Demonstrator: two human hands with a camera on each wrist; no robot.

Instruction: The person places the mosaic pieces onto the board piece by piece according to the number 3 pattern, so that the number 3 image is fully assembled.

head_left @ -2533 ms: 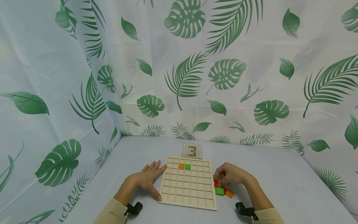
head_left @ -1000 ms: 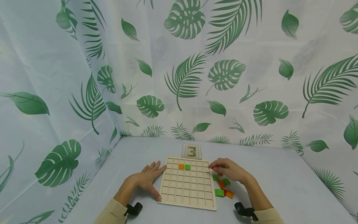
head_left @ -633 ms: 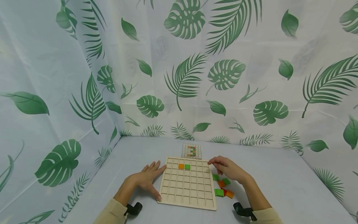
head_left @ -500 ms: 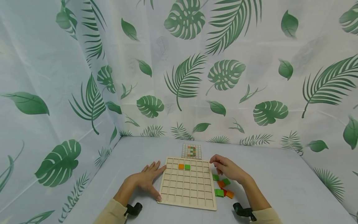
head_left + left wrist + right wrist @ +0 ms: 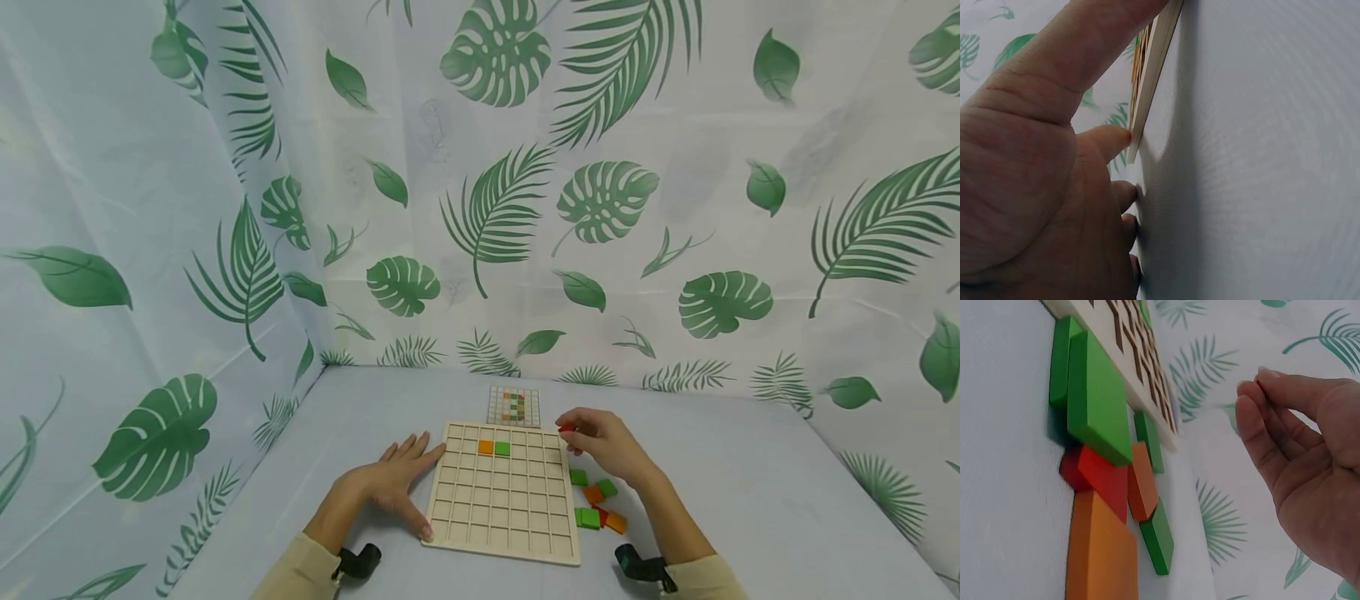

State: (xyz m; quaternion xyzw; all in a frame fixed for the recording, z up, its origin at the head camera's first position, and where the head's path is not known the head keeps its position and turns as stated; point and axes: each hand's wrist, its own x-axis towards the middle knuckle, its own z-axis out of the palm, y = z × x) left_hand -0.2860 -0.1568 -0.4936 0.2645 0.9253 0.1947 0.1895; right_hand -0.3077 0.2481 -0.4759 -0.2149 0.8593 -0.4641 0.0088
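Observation:
A wooden grid board (image 5: 501, 500) lies on the table, with an orange tile (image 5: 486, 447) and a green tile (image 5: 502, 449) side by side in cells of its second row. My left hand (image 5: 393, 483) rests spread at the board's left edge, thumb on the near left corner. Near the far right corner, my right hand (image 5: 603, 437) pinches a red tile (image 5: 566, 428) between thumb and fingers, raised above the table. In the right wrist view only a sliver of that tile shows between the fingertips.
Right of the board lies a loose group of green, orange and red tiles, among them a green tile (image 5: 1097, 400) and an orange tile (image 5: 1102, 550). Behind the board is a small pattern card (image 5: 513, 406) with a coloured grid. A leaf-print curtain (image 5: 600, 200) hangs behind the table.
My right hand took a red tile from the loose group, carried it to the board's far right corner, and now holds it slightly higher and farther back. The left hand stays put.

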